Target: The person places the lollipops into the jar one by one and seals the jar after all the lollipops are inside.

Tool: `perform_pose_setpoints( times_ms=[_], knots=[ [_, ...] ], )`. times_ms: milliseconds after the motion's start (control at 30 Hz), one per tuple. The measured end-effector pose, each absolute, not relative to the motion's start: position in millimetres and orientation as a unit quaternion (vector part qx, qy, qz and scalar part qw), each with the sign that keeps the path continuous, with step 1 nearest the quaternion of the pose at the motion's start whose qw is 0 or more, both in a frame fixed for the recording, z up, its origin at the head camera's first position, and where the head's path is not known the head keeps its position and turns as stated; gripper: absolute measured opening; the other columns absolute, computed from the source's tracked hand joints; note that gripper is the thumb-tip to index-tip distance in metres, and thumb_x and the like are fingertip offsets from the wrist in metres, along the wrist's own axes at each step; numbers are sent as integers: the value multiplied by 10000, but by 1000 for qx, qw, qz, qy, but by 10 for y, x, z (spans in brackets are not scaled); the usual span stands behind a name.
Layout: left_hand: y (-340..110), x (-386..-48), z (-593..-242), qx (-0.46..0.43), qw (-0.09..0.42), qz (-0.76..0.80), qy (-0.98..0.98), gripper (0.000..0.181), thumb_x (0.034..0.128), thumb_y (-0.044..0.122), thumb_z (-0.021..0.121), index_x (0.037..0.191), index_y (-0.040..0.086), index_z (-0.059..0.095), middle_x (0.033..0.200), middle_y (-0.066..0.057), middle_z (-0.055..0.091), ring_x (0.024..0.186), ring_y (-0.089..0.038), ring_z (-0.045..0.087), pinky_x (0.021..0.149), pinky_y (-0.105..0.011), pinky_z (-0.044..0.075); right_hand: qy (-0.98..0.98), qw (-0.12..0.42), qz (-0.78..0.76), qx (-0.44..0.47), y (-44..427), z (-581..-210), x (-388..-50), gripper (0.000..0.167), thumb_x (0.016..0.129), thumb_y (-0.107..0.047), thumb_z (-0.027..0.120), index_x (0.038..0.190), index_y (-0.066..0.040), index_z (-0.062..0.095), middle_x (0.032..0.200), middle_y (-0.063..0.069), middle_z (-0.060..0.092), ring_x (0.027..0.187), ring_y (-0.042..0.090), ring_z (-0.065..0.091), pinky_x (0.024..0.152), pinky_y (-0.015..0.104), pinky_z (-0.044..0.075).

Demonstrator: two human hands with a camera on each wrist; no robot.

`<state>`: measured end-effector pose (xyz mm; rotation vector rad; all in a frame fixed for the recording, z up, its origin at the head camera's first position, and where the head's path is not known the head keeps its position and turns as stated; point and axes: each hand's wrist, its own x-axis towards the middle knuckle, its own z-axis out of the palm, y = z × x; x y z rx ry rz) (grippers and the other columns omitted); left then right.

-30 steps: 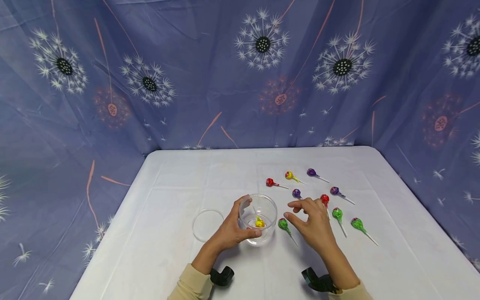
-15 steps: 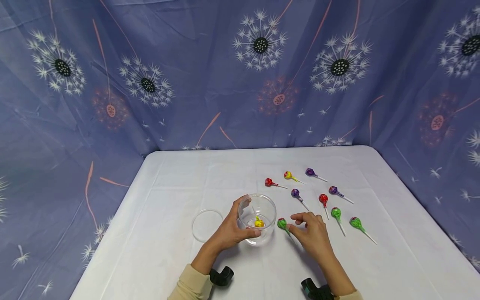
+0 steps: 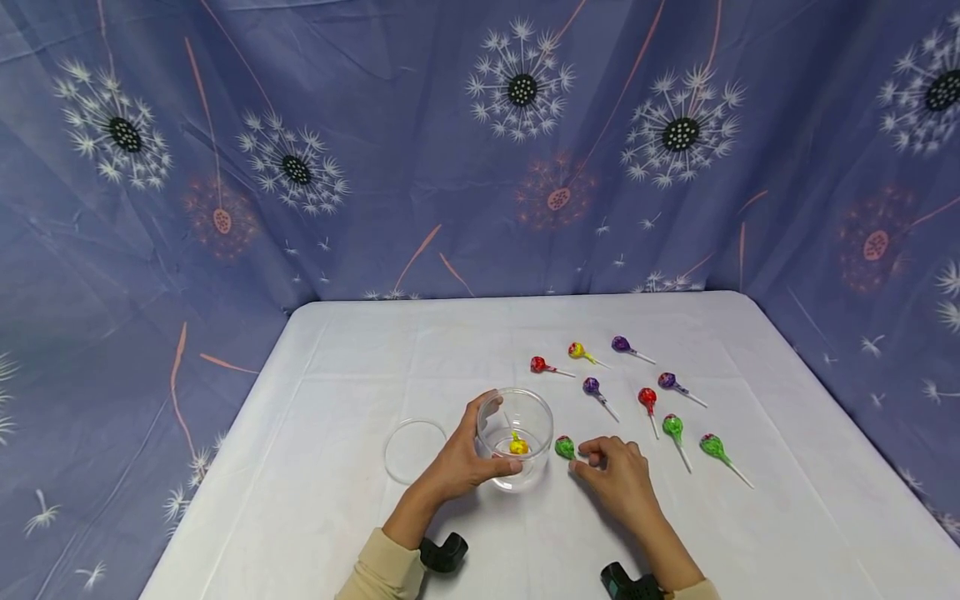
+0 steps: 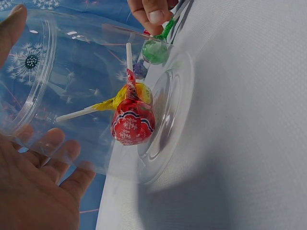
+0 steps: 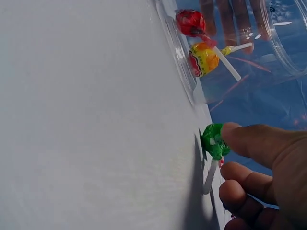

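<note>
The right hand (image 3: 618, 477) is narrowing around the green lollipop (image 3: 565, 447), whether pinching is unclear, hiding from above the stick (image 5: 210, 177) seen earlier. On the table (image 3: 352, 375), the lollipop is lying aslant, round end pointing far-left, beside the clear cup (image 3: 527, 475) the left hand (image 3: 462, 458) is gripping; a purple lollipop (image 3: 592, 386) is lying beyond.

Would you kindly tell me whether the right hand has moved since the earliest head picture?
Yes: the right hand has moved down the picture, away from the far edge of the white table.
</note>
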<state>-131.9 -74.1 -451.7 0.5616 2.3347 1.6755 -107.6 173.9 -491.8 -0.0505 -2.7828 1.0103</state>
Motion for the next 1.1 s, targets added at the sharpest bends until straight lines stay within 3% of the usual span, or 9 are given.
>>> perform_pose_setpoints(
  times_ms=[200, 533, 767, 1100],
  knots=[
    [-751, -1356, -4623, 193, 99, 569, 793, 963, 724, 304, 817, 1461, 336, 199, 1517, -46, 335, 1395, -257, 323, 1108, -529, 247, -941, 78, 328, -16, 1730, -4961, -1051, 196, 712, -226, 790, 849, -127, 690, 709, -35, 519, 716, 136, 355, 702, 311, 244],
    [-764, -1351, -4625, 187, 101, 571, 793, 956, 712, 334, 821, 1445, 368, 208, 1522, -39, 329, 1404, -230, 308, 1122, -517, 227, -946, 108, 305, -11, 1708, -5029, -1048, 177, 702, -208, 792, 808, -136, 670, 678, -47, 477, 718, 156, 366, 686, 304, 245],
    [-759, -1353, -4627, 194, 95, 569, 793, 960, 721, 341, 813, 1458, 340, 199, 1517, -23, 336, 1398, -244, 317, 1112, -527, 242, -942, 148, 301, -12, 1709, -5041, -1047, 108, 713, -148, 779, 775, -127, 693, 651, -59, 519, 700, 144, 411, 675, 304, 274],
    [-749, -1353, -4621, 187, 97, 560, 801, 973, 709, 361, 820, 1457, 356, 197, 1515, 10, 339, 1402, -220, 314, 1122, -520, 237, -931, 136, 336, -52, 1729, -5003, -1046, 47, 761, -127, 745, 796, -105, 723, 681, -10, 597, 706, 160, 433, 679, 306, 295]
  ],
)
